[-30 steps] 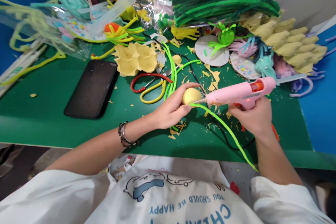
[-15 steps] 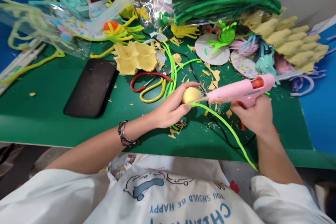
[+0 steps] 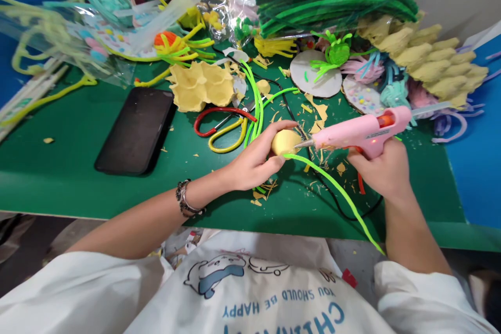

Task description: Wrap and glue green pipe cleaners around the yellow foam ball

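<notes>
My left hand (image 3: 260, 162) is closed around a small pale yellow cup-like piece (image 3: 285, 143), its thumb below and a finger over the top. A bright green pipe cleaner (image 3: 336, 182) runs from the thumb tip along the lower side of the piece and curves down to the right. My right hand (image 3: 385, 169) grips the handle of a pink glue gun (image 3: 352, 133), whose metal nozzle points left at the piece's right side. Whether the nozzle touches it I cannot tell.
Red-and-yellow scissors (image 3: 227, 130) lie beside green pipe cleaners, with a yellow egg carton piece (image 3: 201, 85) behind. A black phone (image 3: 135, 130) rests at left. A black cord passes under the glue gun. Bagged green stems (image 3: 336, 0), crafts and scraps lie farther back.
The glue gun in my right hand has shifted slightly right and up, its nozzle moving from the green pipe cleaner's end towards the yellow piece's right side. My left hand has barely moved.
</notes>
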The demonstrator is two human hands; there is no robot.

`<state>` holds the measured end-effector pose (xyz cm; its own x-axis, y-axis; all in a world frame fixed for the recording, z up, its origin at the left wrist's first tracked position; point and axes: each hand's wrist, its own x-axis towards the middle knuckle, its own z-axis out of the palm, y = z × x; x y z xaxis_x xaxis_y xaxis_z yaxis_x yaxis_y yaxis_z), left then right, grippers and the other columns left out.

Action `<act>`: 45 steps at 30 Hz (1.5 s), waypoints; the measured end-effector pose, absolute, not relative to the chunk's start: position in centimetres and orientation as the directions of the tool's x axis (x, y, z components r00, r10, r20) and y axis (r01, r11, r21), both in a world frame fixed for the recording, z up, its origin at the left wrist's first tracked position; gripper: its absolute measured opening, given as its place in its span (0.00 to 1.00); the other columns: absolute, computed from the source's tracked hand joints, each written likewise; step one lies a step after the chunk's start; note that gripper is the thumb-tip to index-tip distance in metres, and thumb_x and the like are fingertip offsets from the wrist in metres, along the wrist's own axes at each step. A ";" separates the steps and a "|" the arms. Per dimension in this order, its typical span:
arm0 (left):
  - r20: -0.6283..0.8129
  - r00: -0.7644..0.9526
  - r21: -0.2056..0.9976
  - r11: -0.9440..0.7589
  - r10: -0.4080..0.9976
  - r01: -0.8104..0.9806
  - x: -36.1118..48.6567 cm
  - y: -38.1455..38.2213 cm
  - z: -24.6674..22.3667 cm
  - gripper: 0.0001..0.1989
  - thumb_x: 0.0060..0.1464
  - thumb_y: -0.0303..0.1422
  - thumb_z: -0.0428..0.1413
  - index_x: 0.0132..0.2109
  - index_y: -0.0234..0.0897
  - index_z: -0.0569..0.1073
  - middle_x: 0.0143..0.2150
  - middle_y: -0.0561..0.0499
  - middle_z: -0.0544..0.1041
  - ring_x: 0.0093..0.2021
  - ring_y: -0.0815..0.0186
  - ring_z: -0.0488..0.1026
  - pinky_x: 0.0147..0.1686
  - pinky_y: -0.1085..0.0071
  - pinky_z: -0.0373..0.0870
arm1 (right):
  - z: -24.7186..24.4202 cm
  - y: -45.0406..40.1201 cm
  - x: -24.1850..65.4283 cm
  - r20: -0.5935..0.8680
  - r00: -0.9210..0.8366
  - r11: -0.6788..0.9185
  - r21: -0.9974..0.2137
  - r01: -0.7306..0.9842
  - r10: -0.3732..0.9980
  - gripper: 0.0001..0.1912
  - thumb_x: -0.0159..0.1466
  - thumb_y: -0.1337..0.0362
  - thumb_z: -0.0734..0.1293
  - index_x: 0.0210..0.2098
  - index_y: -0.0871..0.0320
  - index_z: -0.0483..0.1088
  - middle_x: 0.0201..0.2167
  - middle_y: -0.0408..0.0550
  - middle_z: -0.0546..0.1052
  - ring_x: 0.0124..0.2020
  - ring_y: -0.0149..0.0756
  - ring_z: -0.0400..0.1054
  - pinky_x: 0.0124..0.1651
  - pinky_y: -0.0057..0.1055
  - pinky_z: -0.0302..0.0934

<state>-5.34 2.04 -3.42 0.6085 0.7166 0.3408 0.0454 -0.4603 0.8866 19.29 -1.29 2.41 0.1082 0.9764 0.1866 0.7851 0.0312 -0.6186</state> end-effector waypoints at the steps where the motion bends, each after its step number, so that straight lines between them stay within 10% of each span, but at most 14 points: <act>1: 0.342 0.610 0.888 -0.459 0.715 0.041 -5.3 2.0 -3.5 0.27 0.58 0.36 0.48 0.63 0.38 0.55 0.55 0.42 0.69 0.49 0.58 0.71 0.47 0.61 0.72 | 2.4 -1.3 19.3 0.188 0.112 0.028 -0.617 0.786 0.976 0.14 0.44 0.61 0.63 0.14 0.52 0.50 0.12 0.38 0.54 0.15 0.28 0.47 0.21 0.32 0.52; 45: 0.552 0.584 0.647 -0.748 0.594 0.150 -5.5 2.4 -2.7 0.25 0.65 0.44 0.44 0.65 0.42 0.55 0.58 0.40 0.61 0.60 0.54 0.61 0.61 0.51 0.62 | 2.7 -0.8 20.2 0.226 0.233 -0.050 -0.608 0.792 0.946 0.11 0.43 0.59 0.63 0.15 0.51 0.53 0.12 0.39 0.57 0.17 0.31 0.50 0.21 0.34 0.52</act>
<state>-5.48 2.39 -2.70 0.5845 0.5943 0.5525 0.1495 -0.7481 0.6465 20.19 -0.81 2.67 0.2326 0.9459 0.2260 0.7923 -0.0495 -0.6081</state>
